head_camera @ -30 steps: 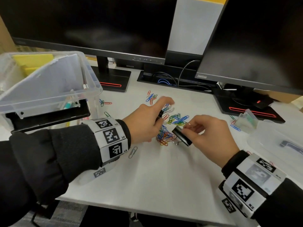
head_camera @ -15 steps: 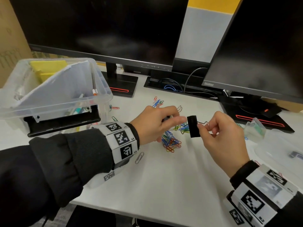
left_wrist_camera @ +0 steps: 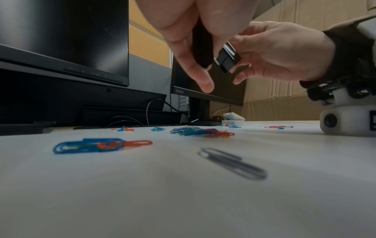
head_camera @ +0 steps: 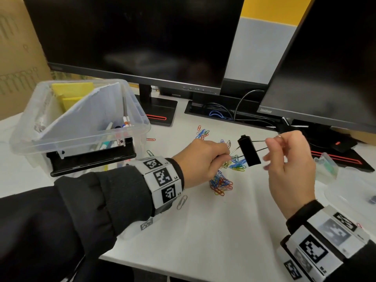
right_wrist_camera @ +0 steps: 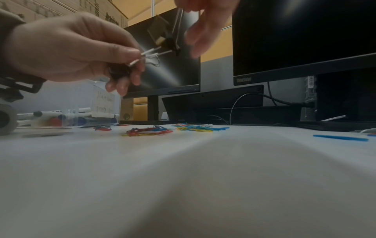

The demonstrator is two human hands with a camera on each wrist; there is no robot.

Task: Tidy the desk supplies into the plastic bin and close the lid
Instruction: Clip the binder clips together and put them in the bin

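A large black binder clip hangs in the air above the scattered coloured paper clips. My left hand pinches one of its wire handles, and my right hand pinches the other. In the right wrist view a second small dark object sits tucked in the left hand, below the binder clip. The clear plastic bin stands at the left with no lid on it, holding yellow notes, paper and pens. Its clear lid lies at the right edge of the desk.
Two dark monitors on stands block the back of the desk, with cables between them. A small clear box lies by the right stand. A silver paper clip lies under my left wrist. A cardboard box stands behind the bin.
The binder clip has come up off the desk in my right hand and turned. My left hand has risen and taken hold of its near wire handle.
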